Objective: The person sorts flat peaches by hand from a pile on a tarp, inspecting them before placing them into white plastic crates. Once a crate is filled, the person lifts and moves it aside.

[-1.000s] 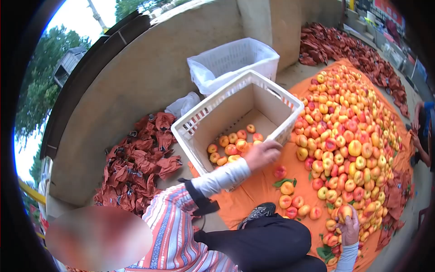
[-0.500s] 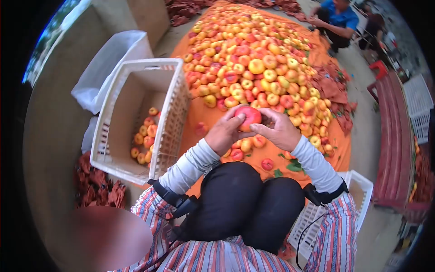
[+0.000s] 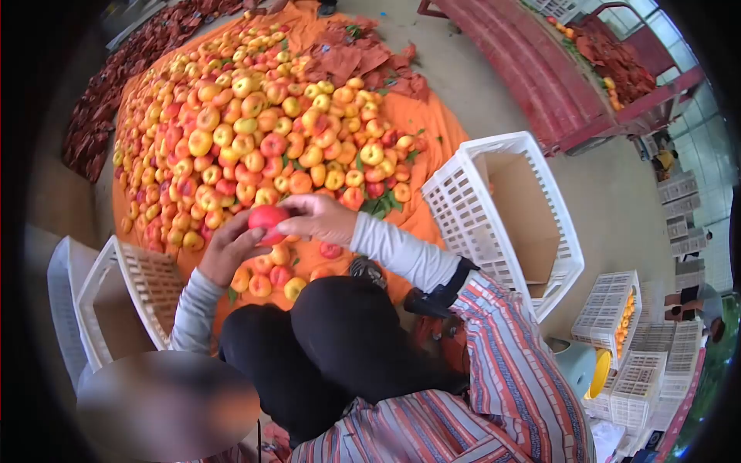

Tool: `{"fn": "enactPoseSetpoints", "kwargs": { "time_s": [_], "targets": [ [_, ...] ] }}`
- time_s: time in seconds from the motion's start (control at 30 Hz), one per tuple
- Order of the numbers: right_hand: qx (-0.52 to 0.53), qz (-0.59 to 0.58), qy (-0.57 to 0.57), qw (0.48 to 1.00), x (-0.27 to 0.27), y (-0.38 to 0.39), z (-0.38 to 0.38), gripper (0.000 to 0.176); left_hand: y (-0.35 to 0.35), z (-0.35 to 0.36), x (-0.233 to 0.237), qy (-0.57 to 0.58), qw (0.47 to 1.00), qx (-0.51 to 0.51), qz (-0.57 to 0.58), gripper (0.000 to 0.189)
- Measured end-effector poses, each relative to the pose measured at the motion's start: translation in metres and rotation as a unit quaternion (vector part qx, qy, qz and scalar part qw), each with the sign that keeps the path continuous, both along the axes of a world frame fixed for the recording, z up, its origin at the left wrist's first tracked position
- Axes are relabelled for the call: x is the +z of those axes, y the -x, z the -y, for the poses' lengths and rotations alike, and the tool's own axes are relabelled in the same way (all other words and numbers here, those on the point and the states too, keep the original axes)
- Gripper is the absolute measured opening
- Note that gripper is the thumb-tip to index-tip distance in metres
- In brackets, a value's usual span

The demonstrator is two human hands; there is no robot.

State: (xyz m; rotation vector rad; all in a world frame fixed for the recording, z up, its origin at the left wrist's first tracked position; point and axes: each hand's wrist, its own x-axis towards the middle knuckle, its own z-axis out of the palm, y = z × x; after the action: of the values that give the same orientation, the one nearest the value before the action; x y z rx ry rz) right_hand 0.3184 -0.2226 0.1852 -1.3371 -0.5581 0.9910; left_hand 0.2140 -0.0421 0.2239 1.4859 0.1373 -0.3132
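Left hand (image 3: 230,248), right hand (image 3: 321,219) apparently pinch peach (image 3: 266,219).

Left hand: the left hand (image 3: 230,248) grips a round red peach (image 3: 266,217) from below.
Right hand: the right hand (image 3: 323,218) closes its fingers on the same peach from above.
Fruit pile: many yellow and red peaches (image 3: 255,131) lie on an orange cloth (image 3: 441,127), just beyond both hands.
Crates: a white plastic lattice crate (image 3: 463,210) stands on the right, a second white crate (image 3: 150,279) on the left.

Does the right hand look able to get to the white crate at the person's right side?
Probably yes: the right hand, on a red peach, is near the open white crate, nothing between.
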Motion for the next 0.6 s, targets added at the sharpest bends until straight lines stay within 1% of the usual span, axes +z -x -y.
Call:
{"fn": "enactPoseSetpoints", "kwargs": {
  "time_s": [0.03, 0.1, 0.17, 0.2, 0.27, 0.33, 0.37, 0.4, 0.43, 0.5, 0.53, 0.57, 0.6],
  "targets": [
    [0.007, -0.013, 0.005, 1.0, -0.003, 0.002, 0.001, 0.044, -0.001, -0.001, 0.005, -0.024, 1.0, -0.012, -0.013, 0.046],
    [0.002, -0.005, -0.026, 1.0, -0.018, 0.0, 0.004, 0.044, -0.008, 0.0, -0.001, -0.015, 0.999, -0.026, -0.028, 0.049],
    [-0.03, -0.03, -0.037, 0.998, -0.024, 0.002, 0.013, 0.041, -0.01, -0.002, -0.001, -0.001, 1.0, -0.029, 0.006, 0.05],
    [-0.037, -0.058, -0.051, 0.996, -0.027, 0.003, 0.016, 0.04, -0.01, -0.007, -0.003, -0.009, 1.0, -0.003, -0.001, 0.049],
    [-0.072, -0.103, -0.067, 0.99, -0.036, 0.003, 0.033, 0.04, -0.007, -0.018, -0.003, 0.022, 0.999, 0.037, -0.025, 0.049],
    [-0.085, -0.243, -0.132, 0.957, -0.043, 0.008, 0.046, 0.034, 0.002, -0.033, -0.012, 0.058, 0.995, 0.077, -0.042, 0.048],
    [-0.098, -0.295, -0.167, 0.936, -0.043, 0.004, 0.055, 0.031, 0.009, -0.042, -0.021, 0.078, 0.992, 0.095, -0.039, 0.048],
    [-0.102, -0.322, -0.201, 0.919, -0.047, 0.003, 0.06, 0.033, 0.017, -0.055, -0.036, 0.067, 0.991, 0.102, -0.05, 0.046],
    [-0.105, -0.349, -0.235, 0.901, -0.05, 0.001, 0.066, 0.035, 0.025, -0.06, -0.046, 0.103, 0.983, 0.14, -0.061, 0.047],
    [-0.124, -0.323, -0.251, 0.904, -0.051, -0.003, 0.081, 0.041, 0.043, -0.067, -0.061, 0.099, 0.976, 0.18, -0.078, 0.047],
    [-0.147, -0.31, -0.253, 0.905, -0.047, -0.003, 0.09, 0.043, 0.048, -0.067, -0.069, 0.114, 0.972, 0.185, -0.088, 0.047],
    [-0.159, -0.312, -0.248, 0.903, -0.059, -0.011, 0.097, 0.044, 0.056, -0.071, -0.08, 0.125, 0.966, 0.201, -0.101, 0.047],
    [-0.179, -0.274, -0.236, 0.915, -0.07, -0.014, 0.108, 0.043, 0.069, -0.077, -0.089, 0.134, 0.959, 0.221, -0.115, 0.047]
  ]
}}
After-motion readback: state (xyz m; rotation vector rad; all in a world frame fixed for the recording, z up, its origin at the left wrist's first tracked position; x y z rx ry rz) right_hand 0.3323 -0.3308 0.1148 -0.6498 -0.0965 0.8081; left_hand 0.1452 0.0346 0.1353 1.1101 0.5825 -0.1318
